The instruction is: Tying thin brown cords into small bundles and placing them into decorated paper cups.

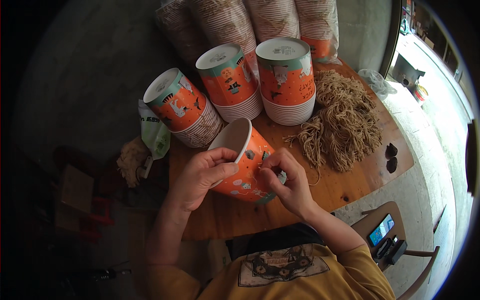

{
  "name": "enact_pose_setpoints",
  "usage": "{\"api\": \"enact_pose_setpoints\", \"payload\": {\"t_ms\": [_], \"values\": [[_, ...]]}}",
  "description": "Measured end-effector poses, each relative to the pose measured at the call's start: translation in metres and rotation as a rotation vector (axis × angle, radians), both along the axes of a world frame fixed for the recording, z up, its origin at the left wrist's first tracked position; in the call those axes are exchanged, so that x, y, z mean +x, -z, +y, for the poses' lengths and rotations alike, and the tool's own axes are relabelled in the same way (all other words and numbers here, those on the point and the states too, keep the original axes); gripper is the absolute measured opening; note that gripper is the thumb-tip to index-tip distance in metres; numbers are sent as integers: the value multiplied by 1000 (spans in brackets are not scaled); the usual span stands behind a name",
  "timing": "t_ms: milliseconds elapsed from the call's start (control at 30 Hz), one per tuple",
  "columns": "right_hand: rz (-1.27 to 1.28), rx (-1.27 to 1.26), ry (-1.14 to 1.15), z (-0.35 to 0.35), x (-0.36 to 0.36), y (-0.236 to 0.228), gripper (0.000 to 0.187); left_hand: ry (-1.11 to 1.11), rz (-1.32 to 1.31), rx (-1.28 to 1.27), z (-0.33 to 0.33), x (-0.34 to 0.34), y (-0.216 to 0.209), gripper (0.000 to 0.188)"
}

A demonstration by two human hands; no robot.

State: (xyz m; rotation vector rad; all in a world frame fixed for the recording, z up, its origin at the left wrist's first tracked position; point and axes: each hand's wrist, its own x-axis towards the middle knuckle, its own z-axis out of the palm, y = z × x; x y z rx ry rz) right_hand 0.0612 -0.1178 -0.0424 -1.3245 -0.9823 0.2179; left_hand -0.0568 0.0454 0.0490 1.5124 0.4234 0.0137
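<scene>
Your left hand (202, 175) is partly closed over the rim of the held bucket (248, 172), thumb on one side of the rim, fingers on the other. Your right hand (286, 179) is closed to a pinch at the outer wall of the held bucket; a fine strand appears to be between its fingertips, but you cannot confirm the grip from this view. The held bucket is tilted above the worktop (210, 222), its mouth toward the upper left.

Progress, as judged: the held bucket is in process. Whether the strand passes through its wall cannot be determined.

Beyond the held bucket, locate three inverted nested stacks. The left stack (180, 102) shows twine among its rims and is probably fitted. The middle stack (230, 80) and the right stack (285, 82) show no twine on their visible sides; these probably remain. Farther beyond the held bucket, bagged stacks (225, 25) also show twine-coloured strands, which suggests finished units.

To the right of the held bucket lies a large twine pile (345, 125), so ample material is left. Farther right of the held bucket are two dark pieces (392, 151).
</scene>
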Motion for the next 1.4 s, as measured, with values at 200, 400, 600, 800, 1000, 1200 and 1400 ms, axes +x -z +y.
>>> {"api": "enact_pose_setpoints", "payload": {"t_ms": [200, 400, 600, 800, 1000, 1200, 1400], "values": [[-612, 179, 158, 7, 10, -6, 24, 29, 6, -9, -5, 13, -3, 23], [-877, 76, 316, 0, 19, -1, 32, 47, -16, 15, -7, 18, -1, 22], [-279, -14, 223, -7, 12, -4, 15, 23, 12, -17, -8, 18, -2, 23], [55, -34, 9, -3, 5, -15, 8, 38, 8, -14, -15, 18, -1, 26], [62, -78, -17, -6, 7, -16, 10, 62, -3, -63, -21, 17, 1, 32], [-66, -105, -2, -13, 13, -18, 11, 100, -10, -62, -26, 19, 3, 33], [-206, -203, 44, -27, 18, -24, 11, 106, -5, -46, -38, 21, 4, 30]]}}
